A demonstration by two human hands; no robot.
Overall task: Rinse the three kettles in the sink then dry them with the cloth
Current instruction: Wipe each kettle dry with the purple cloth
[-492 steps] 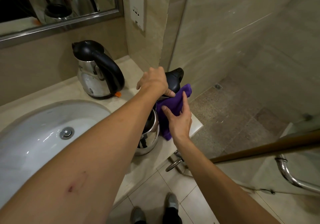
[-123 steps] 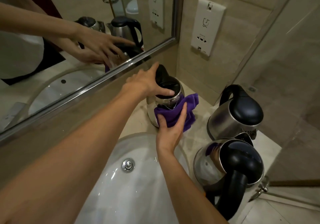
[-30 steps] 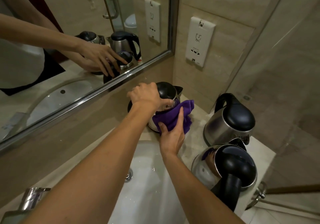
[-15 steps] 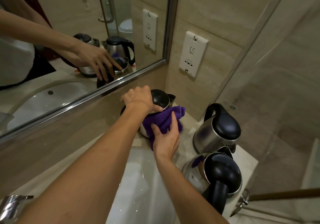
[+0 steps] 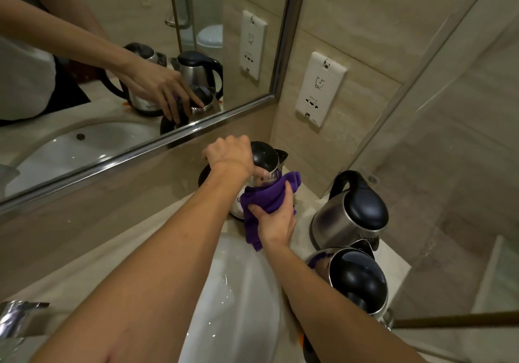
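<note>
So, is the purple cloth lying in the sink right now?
No, the right hand holds the purple cloth against the kettle on the counter.

colours at the basin

the cloth is plain deep purple. the far kettle has a glossy black lid over a silver steel body. the middle kettle and near kettle match it, black lids on brushed silver (the near one carries a purple reflection on its side). the sink is white, the counter pale beige, the wall beige with faint streaks, the socket plate white, the mirror frame silver.
</note>
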